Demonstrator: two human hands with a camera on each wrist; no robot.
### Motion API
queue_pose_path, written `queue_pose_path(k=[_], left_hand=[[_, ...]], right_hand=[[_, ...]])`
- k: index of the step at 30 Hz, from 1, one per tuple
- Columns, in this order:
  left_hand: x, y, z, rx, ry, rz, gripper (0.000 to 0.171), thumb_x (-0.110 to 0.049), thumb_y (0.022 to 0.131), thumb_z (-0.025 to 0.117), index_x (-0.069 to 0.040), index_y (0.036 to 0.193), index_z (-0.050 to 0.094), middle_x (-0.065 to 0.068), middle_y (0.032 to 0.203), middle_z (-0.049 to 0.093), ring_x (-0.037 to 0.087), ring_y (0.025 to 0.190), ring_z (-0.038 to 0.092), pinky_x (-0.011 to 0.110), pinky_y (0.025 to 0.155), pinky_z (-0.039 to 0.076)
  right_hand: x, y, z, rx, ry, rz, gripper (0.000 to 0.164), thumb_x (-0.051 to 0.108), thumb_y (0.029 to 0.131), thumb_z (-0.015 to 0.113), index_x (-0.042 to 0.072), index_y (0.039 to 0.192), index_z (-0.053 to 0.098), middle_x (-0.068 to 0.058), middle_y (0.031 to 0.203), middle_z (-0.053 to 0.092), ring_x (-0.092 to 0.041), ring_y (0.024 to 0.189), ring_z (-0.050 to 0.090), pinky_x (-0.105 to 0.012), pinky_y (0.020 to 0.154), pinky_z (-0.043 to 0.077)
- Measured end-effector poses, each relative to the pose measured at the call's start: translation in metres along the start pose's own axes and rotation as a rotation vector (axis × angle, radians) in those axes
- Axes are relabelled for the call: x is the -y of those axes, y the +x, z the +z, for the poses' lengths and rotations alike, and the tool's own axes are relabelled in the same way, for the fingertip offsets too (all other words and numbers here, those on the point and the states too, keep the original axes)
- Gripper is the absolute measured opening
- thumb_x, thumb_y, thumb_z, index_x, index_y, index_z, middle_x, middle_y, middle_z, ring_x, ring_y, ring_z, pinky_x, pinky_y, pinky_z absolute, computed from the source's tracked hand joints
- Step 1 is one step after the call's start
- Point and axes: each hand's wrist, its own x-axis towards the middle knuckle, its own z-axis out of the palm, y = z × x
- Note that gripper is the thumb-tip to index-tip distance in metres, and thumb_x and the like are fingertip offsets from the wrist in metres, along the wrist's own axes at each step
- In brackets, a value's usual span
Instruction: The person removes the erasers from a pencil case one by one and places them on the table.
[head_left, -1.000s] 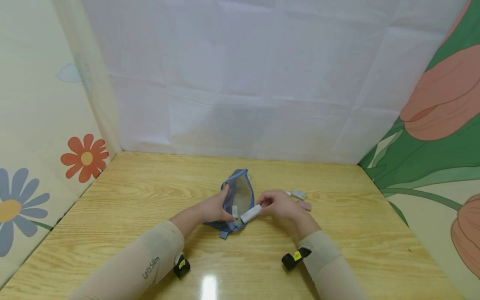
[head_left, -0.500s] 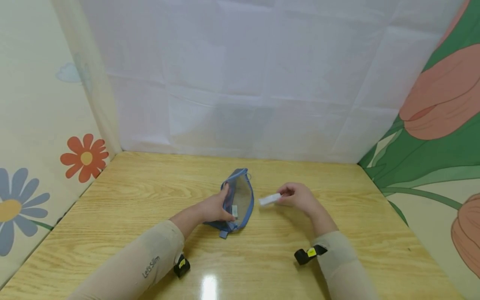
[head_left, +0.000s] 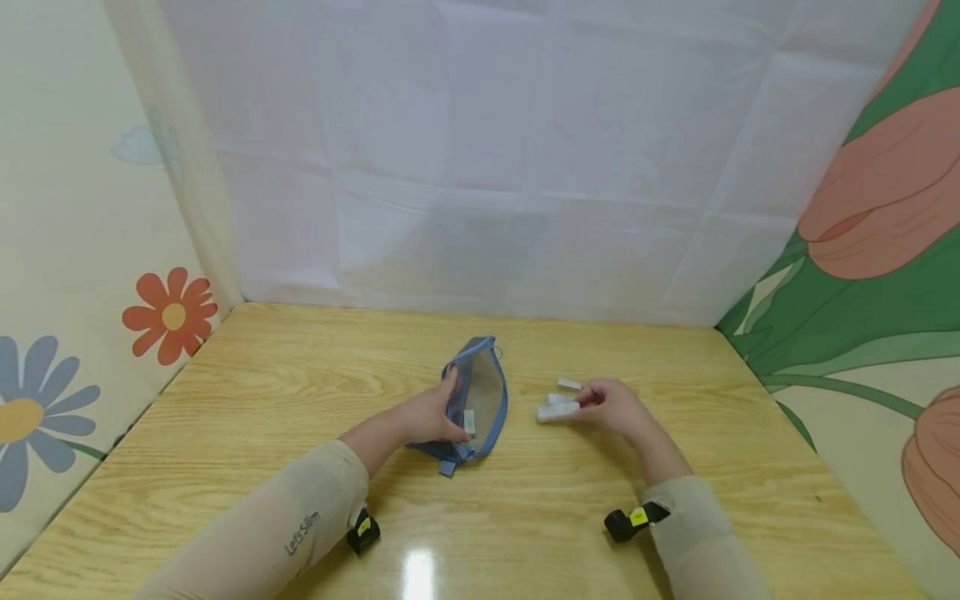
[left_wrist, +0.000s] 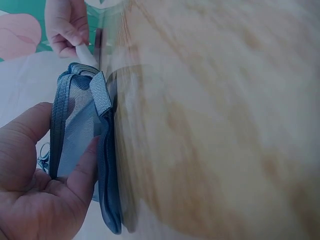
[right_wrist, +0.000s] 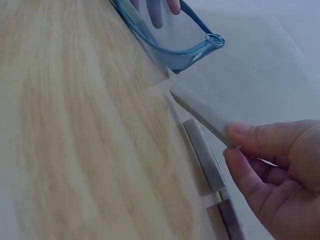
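Observation:
My left hand (head_left: 423, 417) holds the mouth of a blue mesh zip pouch (head_left: 495, 425) apart, its thumb and fingers at the near side. A small pale block (head_left: 469, 422) shows inside the pouch. To the right of it, my right hand (head_left: 611, 408) pinches one end of a white oblong block (right_wrist: 200, 111) between thumb and fingertips; the block's other end points toward the pouch. Below that block, a similar pale block (right_wrist: 205, 156) lies on the table in the right wrist view, with a dark pinkish block (right_wrist: 231, 220) behind it.
Another small white block (head_left: 569, 383) lies just beyond the right hand. The wooden table (head_left: 300, 358) ends at a white cloth (head_left: 480, 167) at the back, with flower-patterned panels (head_left: 862, 333) along the sides.
My right hand has moved right, away from the pouch mouth, with the white block, then lowered slightly among the loose blocks. The left hand and pouch stay in place.

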Motion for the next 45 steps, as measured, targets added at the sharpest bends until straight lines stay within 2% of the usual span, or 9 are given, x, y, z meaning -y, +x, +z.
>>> queue_pose_path(k=[7, 13, 28, 37, 45], left_hand=[[0.002, 0.002, 0.001, -0.001, 0.02, -0.003, 0.117, -0.029, 0.072, 0.078, -0.01, 0.146, -0.009, 0.016, 0.149, 0.021, 0.03, 0.127, 0.036, 0.041, 0.101, 0.033], [0.001, 0.002, 0.002, -0.005, 0.022, -0.004, 0.117, -0.029, 0.071, 0.079, -0.009, 0.146, -0.009, 0.017, 0.149, 0.021, 0.03, 0.126, 0.037, 0.041, 0.1, 0.035], [0.002, 0.002, 0.002, -0.015, 0.036, 0.007, 0.118, -0.029, 0.071, 0.079, -0.006, 0.146, -0.009, 0.016, 0.149, 0.021, 0.032, 0.127, 0.037, 0.041, 0.101, 0.034], [0.001, 0.002, 0.002, -0.016, 0.039, -0.005, 0.118, -0.03, 0.071, 0.079, -0.007, 0.146, -0.009, 0.019, 0.147, 0.024, 0.032, 0.125, 0.039, 0.041, 0.1, 0.035], [-0.001, 0.001, 0.001, -0.014, 0.03, -0.018, 0.117, -0.029, 0.071, 0.079, -0.008, 0.146, -0.009, 0.019, 0.148, 0.023, 0.033, 0.127, 0.036, 0.042, 0.102, 0.033]], right_hand=[[-0.008, -0.005, 0.001, 0.024, -0.025, 0.037, 0.019, 0.009, 0.072, 0.077, 0.004, 0.084, 0.063, -0.005, 0.084, 0.058, -0.016, 0.077, 0.051, -0.027, 0.068, 0.043], [-0.012, -0.008, 0.002, 0.063, -0.014, 0.017, 0.023, 0.01, 0.069, 0.079, 0.003, 0.082, 0.062, -0.005, 0.08, 0.058, -0.015, 0.074, 0.05, -0.028, 0.068, 0.041], [-0.014, -0.005, 0.004, 0.085, -0.043, 0.067, 0.019, 0.011, 0.071, 0.078, 0.006, 0.084, 0.065, -0.003, 0.08, 0.06, -0.015, 0.074, 0.053, -0.027, 0.065, 0.045], [-0.01, -0.002, -0.002, 0.088, -0.004, 0.082, 0.021, 0.011, 0.073, 0.076, 0.005, 0.091, 0.066, -0.005, 0.083, 0.06, -0.017, 0.077, 0.054, -0.028, 0.068, 0.046], [0.009, 0.003, -0.003, 0.087, -0.051, -0.04, 0.02, 0.017, 0.078, 0.072, 0.006, 0.094, 0.067, -0.003, 0.084, 0.062, -0.015, 0.078, 0.056, -0.027, 0.068, 0.047]])
